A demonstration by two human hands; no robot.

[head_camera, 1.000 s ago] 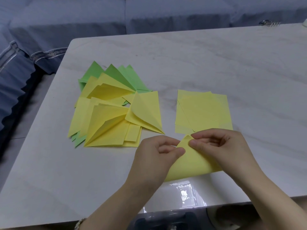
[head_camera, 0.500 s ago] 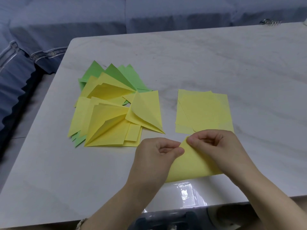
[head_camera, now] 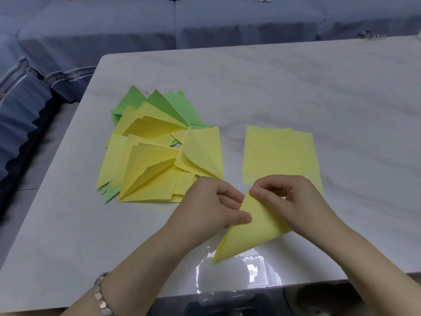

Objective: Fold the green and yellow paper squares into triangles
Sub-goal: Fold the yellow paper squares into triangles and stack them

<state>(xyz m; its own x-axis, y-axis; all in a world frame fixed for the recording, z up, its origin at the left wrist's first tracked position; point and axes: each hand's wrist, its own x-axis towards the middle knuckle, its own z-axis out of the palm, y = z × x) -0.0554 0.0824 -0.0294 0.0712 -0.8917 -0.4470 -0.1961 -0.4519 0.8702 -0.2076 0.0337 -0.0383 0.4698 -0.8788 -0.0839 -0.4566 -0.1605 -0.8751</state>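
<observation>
Head view: we pinch the folded yellow paper triangle (head_camera: 252, 233) in both hands, left hand (head_camera: 211, 206) at its edge, right hand (head_camera: 284, 199) at its top corner, near the marble table (head_camera: 296, 87) front edge.

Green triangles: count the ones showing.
4 green triangles, fanned along the far edge of the left pile: one leftmost, one beside it, two overlapping rightmost. Green slivers at its near-left corner may belong to hidden ones.
</observation>
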